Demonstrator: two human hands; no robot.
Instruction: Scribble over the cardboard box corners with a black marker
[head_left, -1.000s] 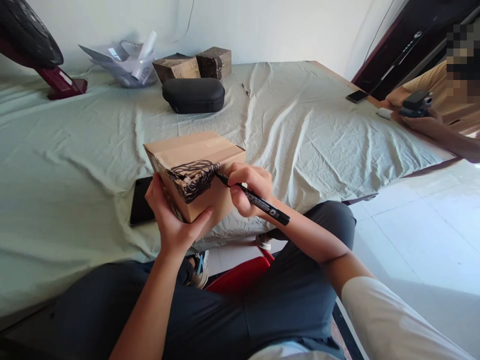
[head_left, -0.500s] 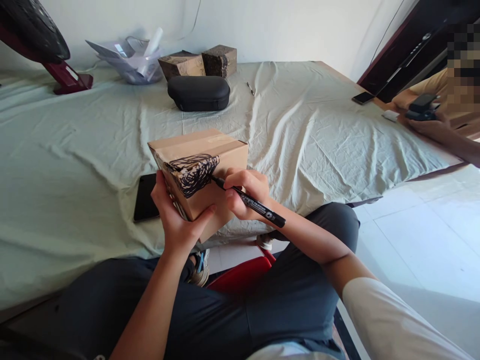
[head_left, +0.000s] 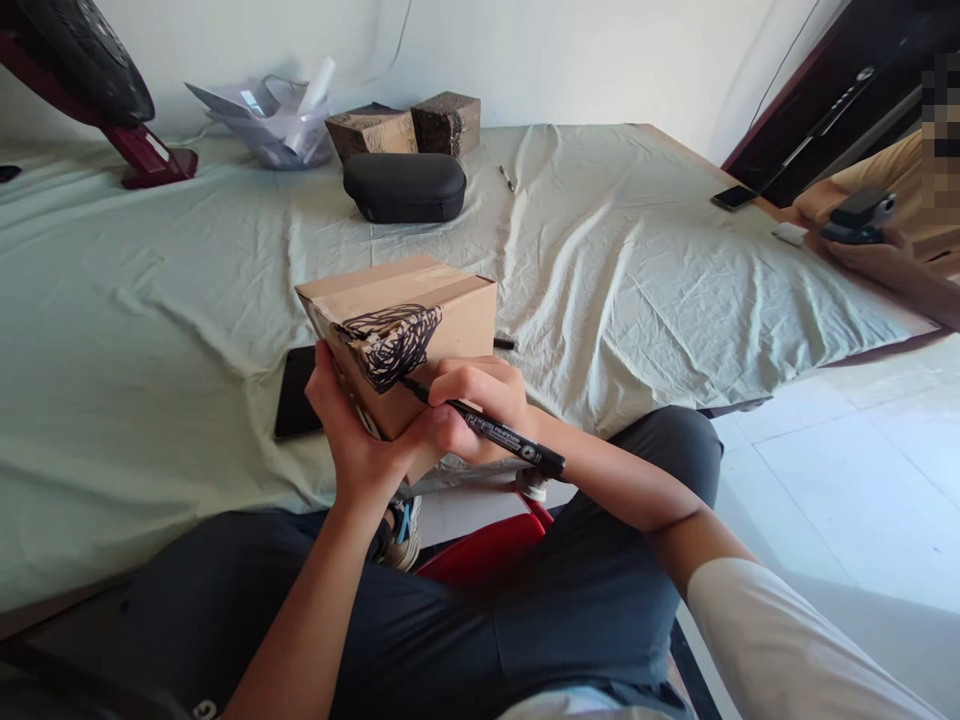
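A brown cardboard box (head_left: 465, 325) is tilted at the near edge of the cloth-covered table. Dense black scribbles (head_left: 394, 345) cover one of its corners, across the top edge and the side facing me. My left hand (head_left: 367, 440) grips the box from below left, thumb along the near side. Pinched in my right hand (head_left: 484, 400) is a black marker (head_left: 510, 440), its tip at the lower edge of the scribbles. Behind the box, a small black item (head_left: 505, 343) pokes out at the right. A dark phone-like slab (head_left: 296, 395) lies partly hidden at the left.
A black zip case (head_left: 405, 188) stands in front of two scribbled boxes (head_left: 375, 130) by the wall. Left of them are a clear plastic basket (head_left: 289, 140) and a dark red fan (head_left: 146, 155). At the right, another person's hands hold a dark device (head_left: 859, 215) near a phone (head_left: 733, 197).
My right hand has shifted down and slightly left, bringing the marker's tip to the lower edge of the scribbles. The small black item behind the box has come into sight.
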